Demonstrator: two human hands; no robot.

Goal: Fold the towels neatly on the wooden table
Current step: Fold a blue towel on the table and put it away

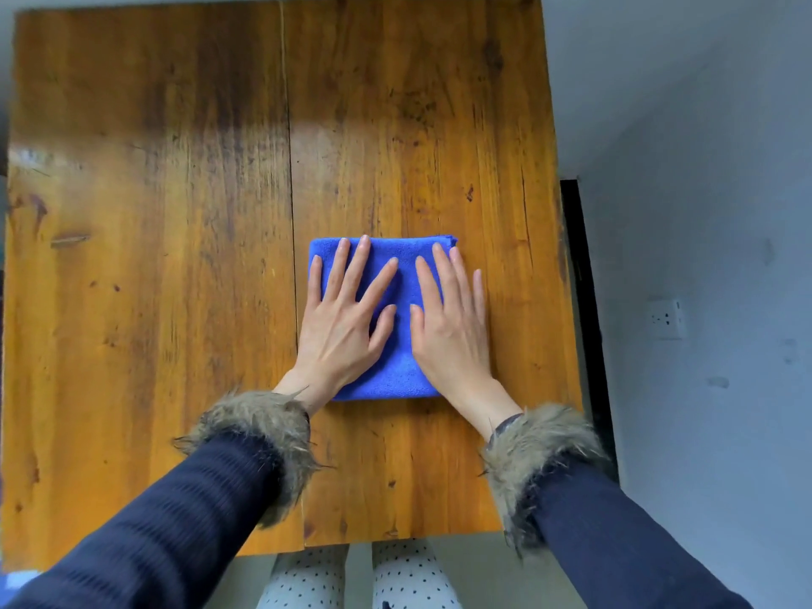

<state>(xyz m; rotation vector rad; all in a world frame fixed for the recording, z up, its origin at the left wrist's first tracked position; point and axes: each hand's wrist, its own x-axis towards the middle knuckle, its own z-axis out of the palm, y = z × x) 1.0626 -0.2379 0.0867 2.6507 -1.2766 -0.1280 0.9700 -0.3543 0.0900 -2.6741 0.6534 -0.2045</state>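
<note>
Under your palms: the folded blue microfibre towel [397, 367], lying on the worn orange-brown wooden table [175, 213].
Left hand [340, 327]: flat on the towel's left half, fingers spread, gripping nothing.
Right hand [452, 329]: flat on its right half, fingers straight, close together, just pressing.
Between your thumbs: a strip of bare towel.
Sleeves: dark blue, furry brown cuffs [263, 432].

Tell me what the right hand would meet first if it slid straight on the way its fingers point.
The right hand lies flat on the folded blue towel, fingers pointing away and slightly left. It would cross the towel's far edge onto bare wooden table; nothing else shows in that line.
</note>
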